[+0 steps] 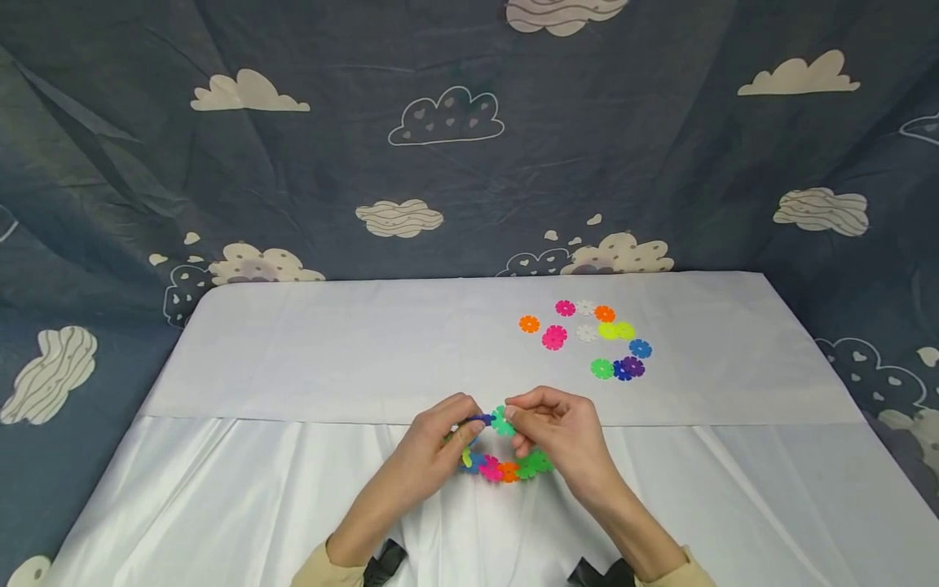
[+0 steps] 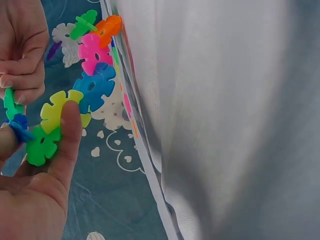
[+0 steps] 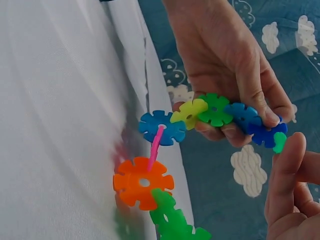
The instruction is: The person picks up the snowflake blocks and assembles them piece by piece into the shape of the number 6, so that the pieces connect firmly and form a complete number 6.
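Chain (image 1: 491,468) is pinched at blue discs (image 3: 244,118) by the left hand (image 1: 433,439), the right hand (image 1: 561,428) pinching a green disc (image 1: 502,422)

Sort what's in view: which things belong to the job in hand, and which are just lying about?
In the job:
chain of coloured discs
left hand, gripping the chain
right hand, pinching a mint-green disc

Lying about:
loose discs on the white cloth, possibly spares
cloud-patterned backdrop, just background
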The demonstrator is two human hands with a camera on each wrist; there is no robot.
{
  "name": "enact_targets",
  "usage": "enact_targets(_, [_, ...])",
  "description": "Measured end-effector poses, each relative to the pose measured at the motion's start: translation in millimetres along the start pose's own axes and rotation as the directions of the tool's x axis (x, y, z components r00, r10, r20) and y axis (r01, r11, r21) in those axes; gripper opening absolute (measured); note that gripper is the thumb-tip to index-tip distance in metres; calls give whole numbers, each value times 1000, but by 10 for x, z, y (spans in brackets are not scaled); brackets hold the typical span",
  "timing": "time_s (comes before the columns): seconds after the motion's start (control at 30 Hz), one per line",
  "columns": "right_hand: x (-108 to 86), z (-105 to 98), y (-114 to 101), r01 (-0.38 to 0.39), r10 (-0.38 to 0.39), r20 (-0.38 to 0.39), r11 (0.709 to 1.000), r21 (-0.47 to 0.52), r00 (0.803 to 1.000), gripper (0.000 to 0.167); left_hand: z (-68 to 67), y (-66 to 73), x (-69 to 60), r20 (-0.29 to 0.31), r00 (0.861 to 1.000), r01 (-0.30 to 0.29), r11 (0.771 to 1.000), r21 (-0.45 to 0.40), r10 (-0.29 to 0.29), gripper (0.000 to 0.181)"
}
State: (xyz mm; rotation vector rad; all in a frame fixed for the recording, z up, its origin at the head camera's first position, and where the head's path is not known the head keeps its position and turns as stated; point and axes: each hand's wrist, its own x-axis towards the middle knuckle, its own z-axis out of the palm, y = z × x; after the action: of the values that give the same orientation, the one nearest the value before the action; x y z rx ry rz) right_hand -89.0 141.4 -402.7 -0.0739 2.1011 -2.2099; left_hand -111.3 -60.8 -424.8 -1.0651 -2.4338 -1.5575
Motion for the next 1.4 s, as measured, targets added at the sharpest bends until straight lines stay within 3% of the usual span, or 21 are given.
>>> enact_targets(0.33, [-1,25,-12,61,-61,5,997,-36,998,17,7,-5,28,-7,999,-39,999,12,39,16])
enact_targets(0.8, [-46,76,1,49,-50,-6,996,-76,999,18,11,5,-4,6,998,-66,996,61,65,16])
enact_targets(0.93, [-50,72,16,36,-37,-16,997,-70,999,19,8,10,-3,-1,999,-39,997,61,40,14])
enact_targets(1.03, [-33,62,35,8,-8,-10,999,-49,1000,21,-17,23,3,-2,999,46,998,31,-46,10])
enact_targets(1.13, [-2,34,63,6,-5,12,998,-67,1000,25,-49,33,2,8,976,216,973,-83,-216,8])
enact_targets(1.23, [46,-27,92,36,-33,22,994,-108,999,27,-79,18,-1,6,924,375,904,-207,-382,8])
enact_targets(1.33, [89,-124,103,63,-66,-8,981,-186,998,26,-97,-24,3,-4,881,447,834,-323,-473,8])
enact_targets(1.4, [110,-201,91,67,-77,-33,969,-238,996,24,-97,-66,9,-10,864,464,802,-377,-504,9])
